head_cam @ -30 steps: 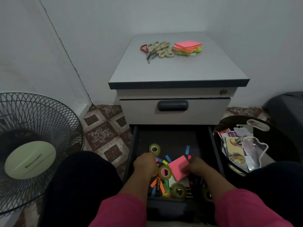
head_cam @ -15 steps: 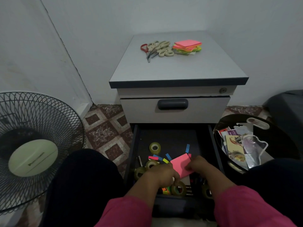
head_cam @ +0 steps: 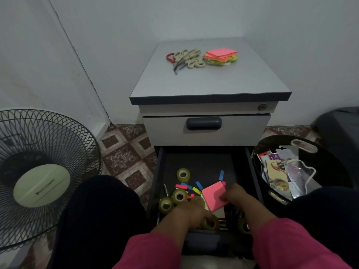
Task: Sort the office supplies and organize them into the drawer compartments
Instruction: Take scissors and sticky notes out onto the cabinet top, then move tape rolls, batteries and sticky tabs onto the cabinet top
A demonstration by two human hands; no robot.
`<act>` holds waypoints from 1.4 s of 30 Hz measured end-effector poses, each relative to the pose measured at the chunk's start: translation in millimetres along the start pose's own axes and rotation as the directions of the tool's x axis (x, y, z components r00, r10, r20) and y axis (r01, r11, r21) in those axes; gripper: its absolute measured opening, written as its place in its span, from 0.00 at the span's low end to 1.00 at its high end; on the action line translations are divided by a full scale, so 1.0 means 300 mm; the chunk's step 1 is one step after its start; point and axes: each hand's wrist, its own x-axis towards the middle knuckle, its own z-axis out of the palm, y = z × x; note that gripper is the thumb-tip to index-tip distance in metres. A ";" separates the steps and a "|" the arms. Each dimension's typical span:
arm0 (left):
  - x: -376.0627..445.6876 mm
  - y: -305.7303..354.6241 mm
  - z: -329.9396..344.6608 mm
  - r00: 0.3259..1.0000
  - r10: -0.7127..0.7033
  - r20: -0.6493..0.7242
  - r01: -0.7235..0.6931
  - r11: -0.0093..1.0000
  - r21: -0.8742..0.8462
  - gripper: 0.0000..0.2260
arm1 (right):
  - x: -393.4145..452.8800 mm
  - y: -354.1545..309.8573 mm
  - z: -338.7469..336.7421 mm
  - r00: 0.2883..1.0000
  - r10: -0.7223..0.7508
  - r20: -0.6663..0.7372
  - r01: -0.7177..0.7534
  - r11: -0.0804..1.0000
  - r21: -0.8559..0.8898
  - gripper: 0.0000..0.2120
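The bottom drawer (head_cam: 200, 162) is pulled open and holds mixed supplies. My right hand (head_cam: 236, 197) pinches a pink sticky-note pad (head_cam: 212, 195) by its right edge. My left hand (head_cam: 189, 212) reaches down among the tape rolls at the drawer's front, with its fingers curled; what they hold is hidden. One tape roll (head_cam: 183, 174) lies apart further back, two more tape rolls (head_cam: 179, 196) sit at the left. Small coloured flags (head_cam: 196, 189) are scattered around the pad. On the cabinet top (head_cam: 209, 82) lie several scissors (head_cam: 186, 59) and a sticky-note stack (head_cam: 221, 56).
A standing fan (head_cam: 41, 171) lies close on the left floor. A black bin (head_cam: 303, 171) with booklets and plastic packaging stands right of the drawer. The middle drawer (head_cam: 204, 123) is closed. My knees flank the open drawer.
My left hand has moved from the drawer's left side toward the front centre, uncovering two tape rolls at the left. My right hand still holds the pink pad in much the same place.
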 end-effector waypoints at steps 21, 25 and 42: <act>-0.078 -0.041 -0.119 0.869 0.093 -0.485 -0.018 0.987 0.157 0.18 | -0.100 -0.065 -0.087 0.958 -0.111 -0.264 0.231 0.844 0.484 0.14; -0.125 -0.023 -0.196 0.708 0.084 -0.701 0.005 0.992 0.123 0.17 | -0.172 -0.146 -0.135 0.914 -0.165 -0.372 0.365 0.736 0.571 0.14; -0.280 -0.040 -0.967 0.235 -0.123 -0.964 0.264 0.963 -0.059 0.16 | -0.332 -0.674 -0.493 0.659 -0.245 -0.711 0.744 0.349 0.569 0.12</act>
